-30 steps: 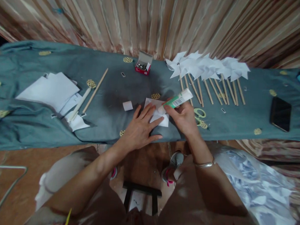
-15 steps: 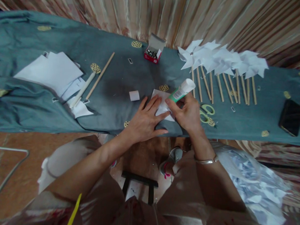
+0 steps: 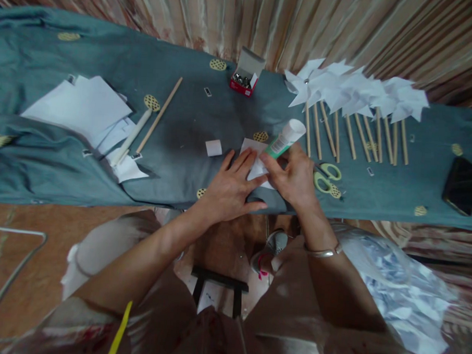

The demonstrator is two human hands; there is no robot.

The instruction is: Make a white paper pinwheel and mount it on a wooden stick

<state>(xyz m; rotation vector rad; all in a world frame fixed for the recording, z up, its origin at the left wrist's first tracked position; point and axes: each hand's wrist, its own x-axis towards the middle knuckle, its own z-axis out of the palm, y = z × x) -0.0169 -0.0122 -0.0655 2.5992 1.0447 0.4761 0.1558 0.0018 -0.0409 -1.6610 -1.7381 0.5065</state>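
My right hand (image 3: 297,175) is closed around a green and white glue stick (image 3: 285,140), which tilts with its lower end at a white paper piece (image 3: 255,171). Its tip is hidden by my fingers. My left hand (image 3: 232,189) lies flat with fingers spread, pressing the paper to the cloth. Just left of it is a small white square (image 3: 213,148). Close to my right hand lies a pair of scissors with light green handles (image 3: 326,177); the blades are hidden.
White paper pinwheels (image 3: 357,91) on wooden sticks lie in a row at the back right. A red box (image 3: 243,85) holds small metal pieces. Paper sheets (image 3: 80,110), a wooden stick (image 3: 160,113) and a white rod (image 3: 134,136) lie left. A black phone (image 3: 462,186) rests far right.
The glue stick and my right hand have shifted very slightly over the paper. My left hand stays on the paper, and the whole view has moved a little.
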